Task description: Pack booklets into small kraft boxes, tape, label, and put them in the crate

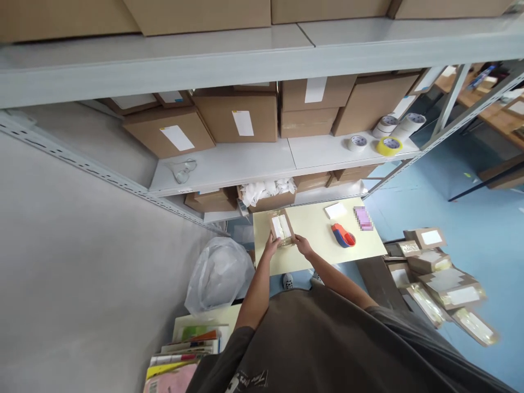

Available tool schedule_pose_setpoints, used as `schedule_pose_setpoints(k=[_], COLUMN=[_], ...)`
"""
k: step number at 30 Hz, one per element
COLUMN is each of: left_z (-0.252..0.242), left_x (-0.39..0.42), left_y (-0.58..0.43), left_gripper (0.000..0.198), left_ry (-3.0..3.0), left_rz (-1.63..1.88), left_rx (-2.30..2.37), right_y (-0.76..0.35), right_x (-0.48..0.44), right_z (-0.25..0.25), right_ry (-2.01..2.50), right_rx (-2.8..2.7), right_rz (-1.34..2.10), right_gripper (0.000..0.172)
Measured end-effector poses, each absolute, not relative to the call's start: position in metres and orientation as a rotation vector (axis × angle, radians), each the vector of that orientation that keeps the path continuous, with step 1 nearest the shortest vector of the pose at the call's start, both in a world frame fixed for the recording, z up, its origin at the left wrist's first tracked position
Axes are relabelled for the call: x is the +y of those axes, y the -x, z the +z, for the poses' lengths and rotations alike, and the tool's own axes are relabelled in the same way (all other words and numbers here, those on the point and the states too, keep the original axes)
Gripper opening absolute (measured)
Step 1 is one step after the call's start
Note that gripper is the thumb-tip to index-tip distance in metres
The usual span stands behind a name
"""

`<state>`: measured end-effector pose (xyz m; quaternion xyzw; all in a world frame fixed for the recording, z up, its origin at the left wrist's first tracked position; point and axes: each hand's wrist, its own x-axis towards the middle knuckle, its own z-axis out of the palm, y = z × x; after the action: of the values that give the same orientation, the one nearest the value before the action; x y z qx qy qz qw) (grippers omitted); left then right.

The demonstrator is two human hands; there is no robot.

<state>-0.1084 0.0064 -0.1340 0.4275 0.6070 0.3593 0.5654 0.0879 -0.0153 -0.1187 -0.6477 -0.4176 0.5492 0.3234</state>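
A small brown cardboard parcel (281, 227) with a white label and clear tape lies on the pale yellow table (311, 245). My left hand (272, 244) grips its near left corner, fingers closed round the edge. My right hand (303, 244) holds its near right side in the same way. Further right on the table lie a red and blue tape dispenser (343, 236), a white pad (335, 210) and a pink block (362, 218).
Grey metal shelving (229, 164) behind the table carries brown cartons and tape rolls (388, 145). Several taped parcels (442, 284) are stacked at the right over the blue floor. A clear plastic bag (219, 273) stands at the left, with books (184, 349) nearer me.
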Motion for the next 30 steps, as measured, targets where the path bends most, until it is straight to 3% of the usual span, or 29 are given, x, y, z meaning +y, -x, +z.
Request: schedule_pose_setpoints(k=[7, 11, 18, 23, 30], left_z=[-0.113, -0.097, -0.051, -0.041, -0.063], left_x=[0.027, 0.050, 0.045, 0.007, -0.046], left_y=[0.084, 0.026, -0.149, -0.302, -0.498], left_gripper=[0.081, 0.089, 0.106, 0.099, 0.084], left_ry=[-1.160, -1.247, -1.386, -1.428, -1.433], left_rz=[0.795, 0.742, 0.486, 0.329, 0.139], left_rx=[1.261, 1.101, 0.749, 0.555, 0.519], right_y=[-0.118, -0.169, -0.299, -0.400, -0.543], right_x=[-0.022, -0.036, -0.105, -0.168, -0.230], right_z=[-0.097, -0.080, -0.059, -0.060, -0.067], right_ry=[1.485, 1.459, 1.433, 1.490, 1.462], right_rx=[-0.870, -0.726, -0.480, -0.242, -0.006], right_rz=[1.345, 1.205, 0.829, 0.526, 0.449], right_gripper=[0.034, 0.040, 0.051, 0.065, 0.077])
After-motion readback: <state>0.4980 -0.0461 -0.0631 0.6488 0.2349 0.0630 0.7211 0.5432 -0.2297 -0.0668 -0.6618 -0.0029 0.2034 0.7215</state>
